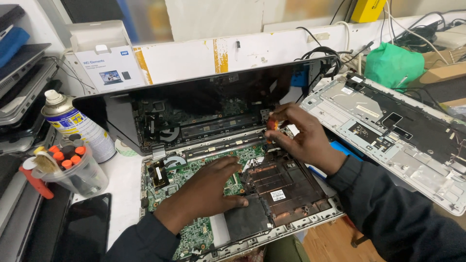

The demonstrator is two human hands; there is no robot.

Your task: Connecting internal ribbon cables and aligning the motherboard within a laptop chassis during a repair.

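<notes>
An opened laptop base [291,221] lies in front of me with its green circuit board [196,233] and copper-coloured bay exposed. Its dark screen [204,104] stands tilted back behind it. My left hand [206,191] rests flat on the circuit board, fingers spread toward the fan area. Over the right hinge, my right hand [298,136] pinches the red and yellow handle of a small screwdriver [273,124], with the tip hidden among the fingers.
A removed silver keyboard cover [388,131] lies upside down at the right. A spray can [77,128] and a clear cup of orange-handled tools [73,167] stand at the left, a dark phone [85,228] lies below them. Stacked laptops fill the left edge; cables and a green bag sit behind.
</notes>
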